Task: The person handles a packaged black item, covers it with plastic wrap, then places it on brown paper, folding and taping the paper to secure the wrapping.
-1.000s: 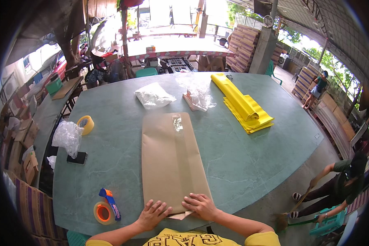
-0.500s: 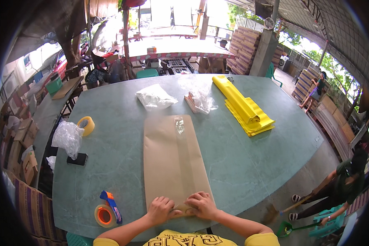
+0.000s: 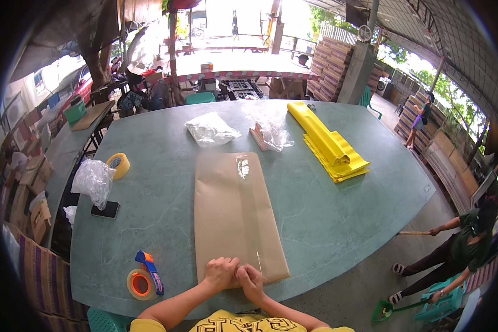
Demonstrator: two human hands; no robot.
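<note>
A long, flat brown paper package (image 3: 227, 205) lies lengthwise in front of me, with clear tape running along it and a shiny patch at its far end. My left hand (image 3: 221, 273), fingers curled, grips the near edge of the package. Right beside it, nearly touching, my right hand (image 3: 251, 283) is closed in a pinch at the same edge; the fingertips are partly hidden. To the left of my left arm lies a tape dispenser (image 3: 149, 271), blue and orange, next to a tape roll (image 3: 133, 291) with an orange core.
The green-grey table (image 3: 337, 221) also bears folded yellow sheets (image 3: 329, 146), white plastic (image 3: 211, 130), a clear bag (image 3: 274, 135), a yellow tape roll (image 3: 122, 166), a plastic bag (image 3: 94, 182) and a phone (image 3: 106, 209). A person (image 3: 470, 238) with a broom and dustpan stands at right.
My right hand has moved left, off the package's near right corner, to meet my left hand, which has shifted slightly right. The person at right has moved the broom toward the table.
</note>
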